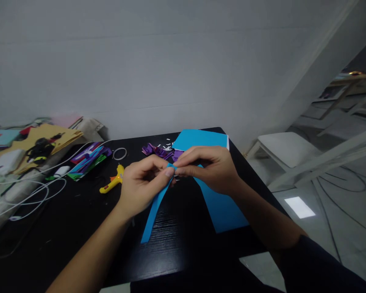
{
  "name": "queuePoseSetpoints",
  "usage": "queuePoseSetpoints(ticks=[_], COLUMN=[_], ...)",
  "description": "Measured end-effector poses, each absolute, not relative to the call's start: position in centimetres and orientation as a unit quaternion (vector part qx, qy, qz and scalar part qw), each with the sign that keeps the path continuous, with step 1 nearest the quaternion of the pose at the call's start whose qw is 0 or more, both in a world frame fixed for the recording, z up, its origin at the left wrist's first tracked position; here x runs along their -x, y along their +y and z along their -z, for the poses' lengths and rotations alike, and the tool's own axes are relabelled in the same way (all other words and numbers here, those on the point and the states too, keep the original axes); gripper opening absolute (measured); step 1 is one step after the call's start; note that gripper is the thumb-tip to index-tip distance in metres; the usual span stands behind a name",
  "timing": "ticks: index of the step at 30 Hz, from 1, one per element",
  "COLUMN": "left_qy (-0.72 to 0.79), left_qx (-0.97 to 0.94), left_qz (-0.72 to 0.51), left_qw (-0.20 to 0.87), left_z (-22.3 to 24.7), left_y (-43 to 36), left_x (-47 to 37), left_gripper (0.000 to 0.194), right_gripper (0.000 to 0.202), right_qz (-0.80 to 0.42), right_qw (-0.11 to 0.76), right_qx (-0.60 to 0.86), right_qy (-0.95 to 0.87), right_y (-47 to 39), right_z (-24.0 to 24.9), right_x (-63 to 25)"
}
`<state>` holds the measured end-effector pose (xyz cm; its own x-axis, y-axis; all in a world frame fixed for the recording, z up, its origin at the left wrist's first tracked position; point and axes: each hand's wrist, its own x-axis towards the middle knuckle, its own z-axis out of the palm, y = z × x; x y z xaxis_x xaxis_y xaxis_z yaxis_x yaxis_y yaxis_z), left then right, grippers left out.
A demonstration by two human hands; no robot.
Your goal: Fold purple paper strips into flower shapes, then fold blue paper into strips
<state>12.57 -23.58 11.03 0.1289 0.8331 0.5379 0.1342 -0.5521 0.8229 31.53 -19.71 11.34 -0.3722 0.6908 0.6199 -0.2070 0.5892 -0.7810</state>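
Angled inward, both hands pinch a blue strip together, apparently at its upper end.

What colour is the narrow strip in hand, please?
The strip is bright blue, shown in the head view.

At the far left, yellowish envelopes are heaped, topped by a black object; a white box is placed beside it. The left of the tabletop is crossed by a looped white cable, near which a colourful packet is laid. A grey ring is seen farther right. On the right, a white seat is stood near the wall, and dark cords are strewn over the floor.
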Motion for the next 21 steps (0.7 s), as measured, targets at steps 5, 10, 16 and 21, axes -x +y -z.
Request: queuePoseSetpoints(ticks=[5, 10, 16, 21], left_qy=[0.354, 0.361, 0.365, 0.364], left_qx=[-0.690, -0.691, -0.697, -0.713], left_qz=[-0.549, -0.553, -0.556, -0.559], left_qw=[0.311, 0.292, 0.268, 0.217], left_z=[-10.93, -10.69, -10.51, -10.36], left_y=[-23.51, -23.46, -23.35, -23.24], left_x=[-12.37, -12.29, -12.36, -12.53], left_gripper=[0.022, 0.018, 0.018, 0.014], right_gripper=[0.009, 0.012, 0.017, 0.017], right_qz=[-0.427, -0.429, -0.508, -0.523], right_qw=[0.529, 0.520, 0.466, 0.459], right_qx=[0.165, 0.181, 0.202, 0.220], right_qy=[-0.714, -0.716, -0.696, -0.683], right_y=[-19.72, -19.53, -19.63, -20.11], right_z=[-11.45, -11.74, -11.83, -11.80], right_x=[-31.55, -31.87, -32.02, -31.63])
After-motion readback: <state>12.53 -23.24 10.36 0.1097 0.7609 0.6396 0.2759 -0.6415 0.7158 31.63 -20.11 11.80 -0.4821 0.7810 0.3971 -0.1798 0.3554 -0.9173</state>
